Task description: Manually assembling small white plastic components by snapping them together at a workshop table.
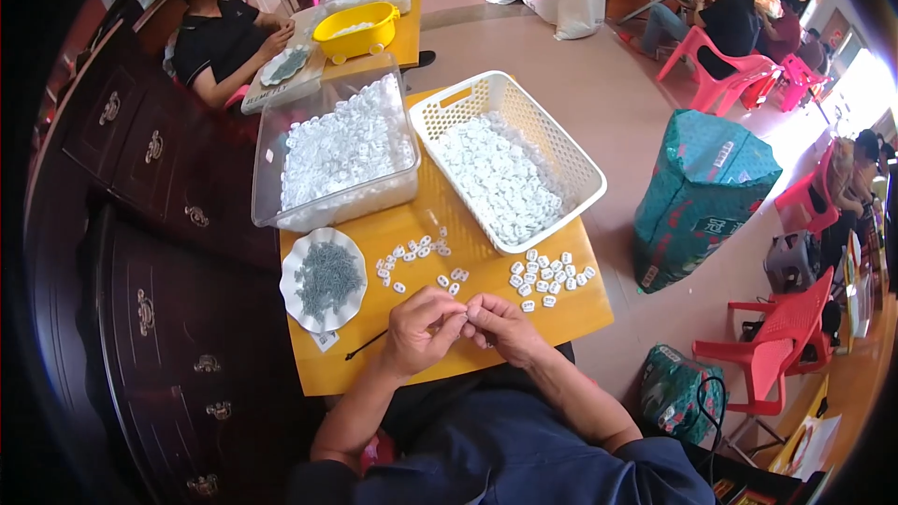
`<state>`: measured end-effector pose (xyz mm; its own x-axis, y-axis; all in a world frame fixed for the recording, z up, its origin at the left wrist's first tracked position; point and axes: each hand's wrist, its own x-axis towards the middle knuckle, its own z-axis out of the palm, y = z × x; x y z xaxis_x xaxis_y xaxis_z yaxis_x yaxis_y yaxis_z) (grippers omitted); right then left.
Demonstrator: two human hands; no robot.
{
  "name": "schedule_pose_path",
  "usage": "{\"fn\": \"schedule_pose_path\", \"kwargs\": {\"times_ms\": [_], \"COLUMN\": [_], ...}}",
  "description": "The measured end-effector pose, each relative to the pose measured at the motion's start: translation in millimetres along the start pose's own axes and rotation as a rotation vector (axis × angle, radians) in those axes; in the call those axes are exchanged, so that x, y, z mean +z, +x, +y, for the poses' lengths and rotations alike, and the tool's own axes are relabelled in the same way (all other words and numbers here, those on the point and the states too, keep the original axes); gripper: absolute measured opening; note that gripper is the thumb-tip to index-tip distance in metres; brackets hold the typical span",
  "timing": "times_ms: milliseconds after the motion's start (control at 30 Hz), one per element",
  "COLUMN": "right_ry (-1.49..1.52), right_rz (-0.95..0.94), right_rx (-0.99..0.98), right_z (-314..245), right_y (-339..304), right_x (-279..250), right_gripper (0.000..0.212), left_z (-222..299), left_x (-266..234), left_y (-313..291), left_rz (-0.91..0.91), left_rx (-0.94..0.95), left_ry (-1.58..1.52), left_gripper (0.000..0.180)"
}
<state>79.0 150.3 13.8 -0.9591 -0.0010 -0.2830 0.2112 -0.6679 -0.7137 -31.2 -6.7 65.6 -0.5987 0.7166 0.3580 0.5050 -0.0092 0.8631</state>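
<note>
Over the near edge of the wooden table [561,313], my left hand [423,329] and my right hand [510,329] meet, fingertips pinched together. Whatever small piece lies between them is too hidden to name. Just beyond my hands are loose white oval plastic pieces with dark holes [443,280]. More small white pieces [550,271] lie in a group to the right. A scalloped white plate [292,299] heaped with thin grey screws or pins [325,279] sits left of my left hand. A thin black rod [363,346] lies beside my left wrist.
Past the loose pieces stand a clear plastic bin [265,210] and a cream perforated basket [591,189], both full of white pieces. Dark wooden drawers [168,318] flank the left. A green woven sack [697,196] stands right. A person [220,33] sits at another table ahead.
</note>
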Motion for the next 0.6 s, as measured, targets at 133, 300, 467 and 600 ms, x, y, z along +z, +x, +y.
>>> {"fn": "schedule_pose_path", "kwargs": {"times_ms": [133, 300, 467, 600], "right_ry": [-0.082, -0.276, -0.61, -0.849], "right_rz": [0.037, 0.1, 0.148, 0.163], "right_rx": [-0.021, -0.098, -0.297, -0.428], "right_z": [-0.6, -0.5, -0.2, -4.6], "right_y": [-1.2, -4.2, -0.4, 1.4], "right_x": [4.8, 10.5, 13.9, 17.4], "right_gripper": [0.019, 0.017, 0.015, 0.013], "left_z": [1.3, 1.0, -3.6, -11.5], "left_x": [-4.8, -5.9, -2.5, -0.5], "left_y": [-2.0, -9.7, -16.6, -21.5], "left_rz": [0.008, 0.005, 0.051, 0.063], "left_rx": [0.066, -0.02, -0.061, -0.125], "left_ry": [0.095, 0.1, 0.083, 0.043], "left_gripper": [0.01, 0.004, 0.006, 0.011]}}
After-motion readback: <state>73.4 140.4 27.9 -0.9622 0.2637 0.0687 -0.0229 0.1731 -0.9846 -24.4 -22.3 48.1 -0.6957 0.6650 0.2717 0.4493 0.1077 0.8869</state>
